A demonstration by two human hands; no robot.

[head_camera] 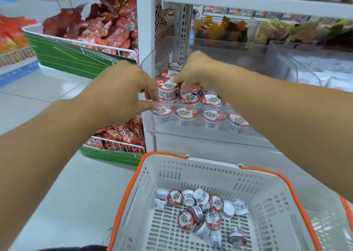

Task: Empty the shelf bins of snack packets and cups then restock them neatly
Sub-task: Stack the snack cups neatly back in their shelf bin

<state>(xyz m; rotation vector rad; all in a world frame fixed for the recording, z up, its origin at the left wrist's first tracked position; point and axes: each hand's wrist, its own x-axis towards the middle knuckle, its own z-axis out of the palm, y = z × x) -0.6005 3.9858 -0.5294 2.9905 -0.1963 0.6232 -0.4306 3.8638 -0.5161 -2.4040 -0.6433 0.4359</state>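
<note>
- Stacked cup (166,90), perched on the cups (210,115) in the clear shelf bin (191,105), likely to topple or slip: small, smooth, lightly balanced.
- Risked knocking neighbouring rows out of line, or dropping one over the bin's low front lip.
- Reached into the bin from both sides, forearms extended over the basket (191,166).
- Left hand (122,90): fingers curled, pinching the raised cup's side.
- Right hand (193,74): fingertips closed on that cup's lid; exact hold blurred.
- Loose cups (202,210) jumbled in the basket below.
</note>
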